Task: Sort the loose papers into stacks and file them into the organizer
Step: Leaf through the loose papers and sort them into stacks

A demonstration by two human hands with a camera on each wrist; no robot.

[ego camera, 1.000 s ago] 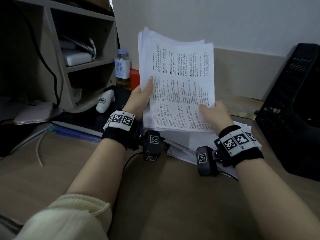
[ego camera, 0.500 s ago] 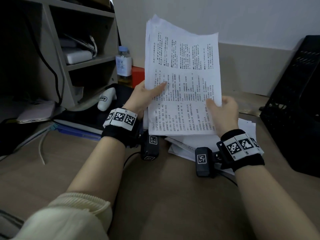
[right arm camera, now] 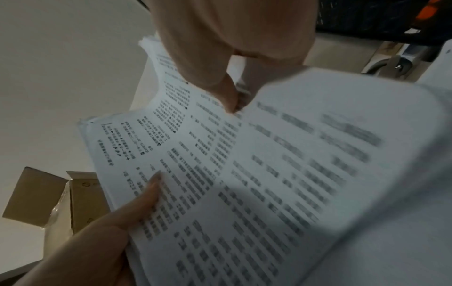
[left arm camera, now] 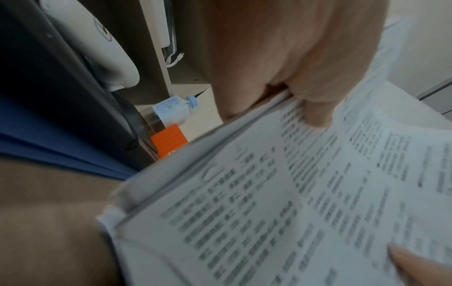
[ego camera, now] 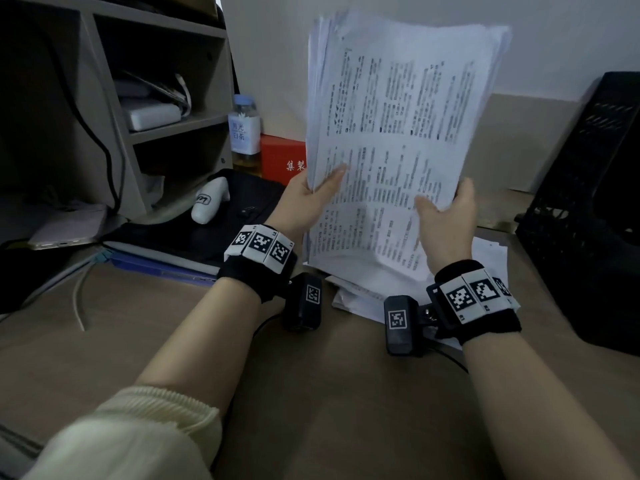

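Left hand point(ego camera: 304, 199) and right hand point(ego camera: 446, 220) each pinched a lower side edge of the printed paper stack point(ego camera: 398, 133), held upright above the desk point(ego camera: 173, 341). Sheets judged light, floppy, slippery; both edges need gripping.

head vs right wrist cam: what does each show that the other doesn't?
Only the head view: the black mesh organizer at the right, the shelf unit, the bottle, the red box, loose papers lying on the desk, both wristbands.

Only the right wrist view: a cardboard box at lower left, and the right thumb pressed on the sheet close up.

Both: the stack of papers held upright, the left hand gripping its left edge, the right hand its right edge.
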